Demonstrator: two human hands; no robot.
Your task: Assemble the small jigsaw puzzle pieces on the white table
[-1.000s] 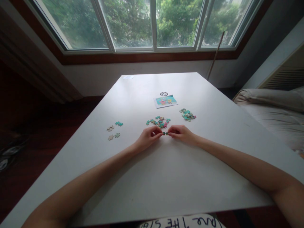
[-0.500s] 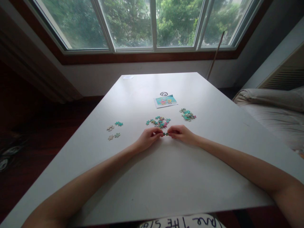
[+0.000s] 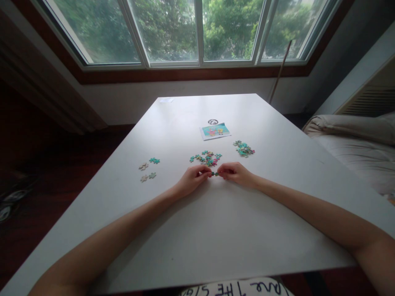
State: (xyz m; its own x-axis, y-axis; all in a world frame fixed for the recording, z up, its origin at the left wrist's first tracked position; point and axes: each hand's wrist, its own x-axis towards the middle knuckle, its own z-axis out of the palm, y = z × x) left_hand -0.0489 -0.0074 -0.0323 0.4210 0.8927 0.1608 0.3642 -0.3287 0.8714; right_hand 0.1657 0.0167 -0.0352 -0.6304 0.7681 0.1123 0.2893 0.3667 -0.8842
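Observation:
Both of my hands rest on the white table (image 3: 216, 230), fingertips meeting in the middle. My left hand (image 3: 193, 180) and my right hand (image 3: 236, 172) each pinch one end of a small green puzzle piece (image 3: 215, 174) held between them just above the tabletop. Right behind my fingers lies a loose cluster of teal and pink puzzle pieces (image 3: 206, 158). A second small heap of pieces (image 3: 244, 149) sits to the right of it. Further back lies a picture card (image 3: 215, 131) showing the puzzle image.
A few separate pieces (image 3: 149, 167) lie on the table's left side. A small round dark object (image 3: 212, 121) sits behind the card. A bed with grey bedding (image 3: 354, 139) stands to the right. Windows (image 3: 197, 33) run along the far wall, with a thin stick (image 3: 279, 72) leaning there.
My hands have barely shifted; the fingertips stay pinched together on the small piece in the same place.

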